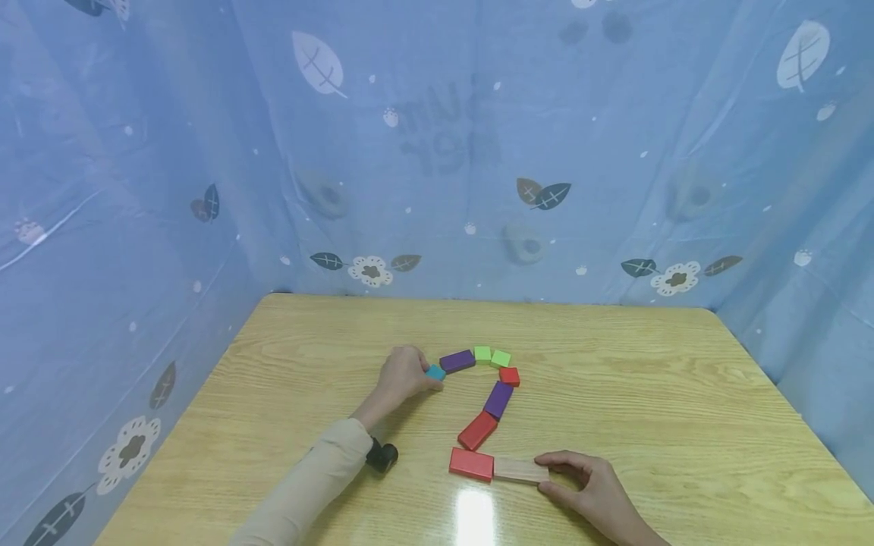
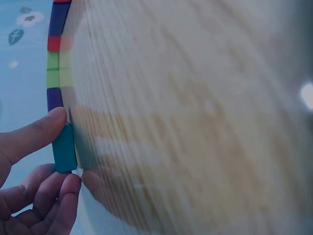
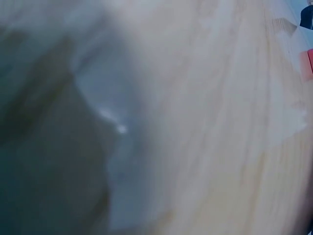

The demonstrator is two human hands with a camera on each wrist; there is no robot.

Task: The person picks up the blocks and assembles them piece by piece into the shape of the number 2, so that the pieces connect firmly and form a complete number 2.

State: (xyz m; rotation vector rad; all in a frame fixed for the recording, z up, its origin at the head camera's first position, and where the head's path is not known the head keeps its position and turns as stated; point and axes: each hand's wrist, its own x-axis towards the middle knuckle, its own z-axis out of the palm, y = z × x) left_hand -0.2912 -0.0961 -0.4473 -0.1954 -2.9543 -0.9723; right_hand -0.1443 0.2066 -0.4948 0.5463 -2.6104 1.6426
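Note:
My left hand (image 1: 403,373) pinches a small teal block (image 1: 435,372) between thumb and fingers, at the left end of a curved row of blocks. In the left wrist view the teal block (image 2: 64,149) stands close to a purple block (image 2: 55,99). From the purple block (image 1: 457,361) the row bends past two light green blocks (image 1: 482,355), a small red block (image 1: 509,376), a second purple block (image 1: 499,400) and a longer red block (image 1: 477,431). At the bottom lies another red block (image 1: 472,463), end to end with a plain wooden block (image 1: 520,470). My right hand (image 1: 592,489) grips that wooden block's right end.
Everything lies on a wood-grain table (image 1: 649,394). Blue patterned curtains (image 1: 437,152) hang behind it and at both sides. A black wrist device (image 1: 382,456) sits by the left cuff. The right wrist view is mostly blurred.

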